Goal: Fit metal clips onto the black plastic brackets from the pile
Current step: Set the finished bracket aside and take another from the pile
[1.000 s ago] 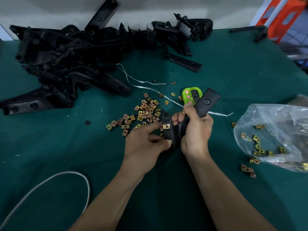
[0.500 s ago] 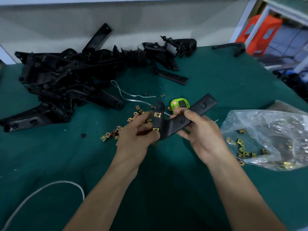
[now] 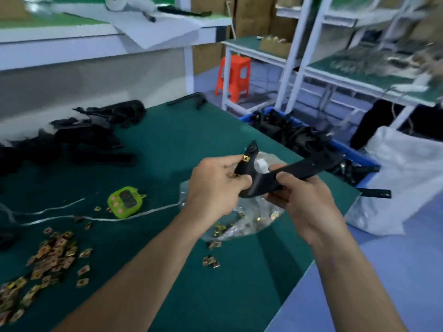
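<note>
Grip, left: the fingers [image 3: 241,181] of my left hand [image 3: 213,188] curl round the short arm of the black bracket [image 3: 309,167], pinching it just below a gold clip [image 3: 246,158] that sits on that arm.
Grip, right: my right hand [image 3: 306,200] wraps round the bracket just right of its bend, thumb on the upper edge.
Unclear: there is a gold fleck at my left fingertips, lower on the same arm. I cannot tell whether it is a seated clip or a loose one.
Bracket, place: it is held in the air between both hands, above the clear bag [image 3: 249,221] of clips by the right edge of the table [image 3: 167,152], touching neither.
Bracket, long axis: the long arm runs from the bend out to the far right, past the table edge toward the blue bin [image 3: 357,154].
Bracket, pointing: the short arm rises from the bend, with its rounded tip up and away from me.
Step in hand (my judgement): I am seating and checking the clip on the short arm.
Doing it well: the right hand should brace close to the bend so the arm cannot twist. The left thumb should push flat on the clip and slide it square along the arm until its hole meets the bracket's hole. A cocked clip will likely bind or spring off.
Stock, clips: the loose clips [image 3: 48,257] lie near left on the table, well apart from my hands.
Stock, brackets: the pile of brackets [image 3: 84,130] lies far left, blurred.
Sundry: a green timer [image 3: 125,202] sits left of the bag.
</note>
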A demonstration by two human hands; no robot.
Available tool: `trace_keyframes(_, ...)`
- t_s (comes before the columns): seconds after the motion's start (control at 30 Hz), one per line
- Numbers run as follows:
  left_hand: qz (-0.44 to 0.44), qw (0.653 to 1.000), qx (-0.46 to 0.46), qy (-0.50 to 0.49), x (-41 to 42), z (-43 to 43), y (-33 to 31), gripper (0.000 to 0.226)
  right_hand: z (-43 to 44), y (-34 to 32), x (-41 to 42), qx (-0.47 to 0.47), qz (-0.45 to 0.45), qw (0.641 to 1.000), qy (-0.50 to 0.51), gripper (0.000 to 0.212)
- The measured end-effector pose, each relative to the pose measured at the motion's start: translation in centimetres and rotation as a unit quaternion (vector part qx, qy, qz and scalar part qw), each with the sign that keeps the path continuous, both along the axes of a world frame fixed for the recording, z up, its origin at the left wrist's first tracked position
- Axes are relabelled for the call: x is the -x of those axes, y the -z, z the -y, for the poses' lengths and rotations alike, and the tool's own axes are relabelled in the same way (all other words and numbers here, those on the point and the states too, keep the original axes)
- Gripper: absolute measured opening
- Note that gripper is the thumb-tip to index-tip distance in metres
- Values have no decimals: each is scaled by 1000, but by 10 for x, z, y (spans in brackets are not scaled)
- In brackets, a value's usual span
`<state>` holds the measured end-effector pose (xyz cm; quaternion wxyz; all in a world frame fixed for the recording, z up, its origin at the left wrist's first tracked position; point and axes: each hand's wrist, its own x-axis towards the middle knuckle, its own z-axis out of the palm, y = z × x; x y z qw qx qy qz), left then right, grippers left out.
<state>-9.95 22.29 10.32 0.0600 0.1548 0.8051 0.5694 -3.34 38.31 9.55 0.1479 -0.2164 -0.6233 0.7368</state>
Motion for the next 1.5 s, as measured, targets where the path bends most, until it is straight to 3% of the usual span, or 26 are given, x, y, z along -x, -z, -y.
trace_keyframes(0.2,-21,993,100,64,28,-126,3,38,-91,5,-10,63,55,991,102,12)
trace_keyframes(0.27,62,995,40,63,48,-166,-1,31,-125,-5,13,116,57,985,112,11)
trace_keyframes(0.33,226,966,-97,82,71,-194,-15,22,-158,-24,45,173,33,976,129,13)
trace_keyframes(0.37,300,938,-154,84,83,-205,-22,29,-175,-33,61,207,12,968,141,20)
trace_keyframes(0.43,365,912,-180,60,102,-216,-24,52,-198,-39,83,229,29,960,156,47)
trace_keyframes(0.47,360,916,-169,53,107,-217,-21,58,-202,-36,90,212,67,964,144,53)
trace_keyframes(0.5,334,928,-154,52,110,-214,-19,58,-202,-31,94,170,96,973,124,47)
trace_keyframes(0.57,247,960,-123,55,111,-198,-19,50,-189,-20,99,67,133,985,84,8)
trace_keyframes(0.7,168,978,-97,77,102,-142,-23,21,-137,-9,107,-81,97,991,43,11)
trace_keyframes(0.83,123,984,-98,80,79,-87,-19,25,-64,-7,94,-208,56,974,-67,22)
trace_keyframes(1.03,42,994,-77,-59,57,26,1,27,22,-9,85,-365,38,920,-140,20)
trace_keyframes(1.27,39,953,-103,-282,28,191,29,25,137,-4,102,-396,32,877,-271,18)
trace_keyframes(1.5,8,893,-12,-450,-22,325,51,31,251,17,157,-436,45,815,-378,38)
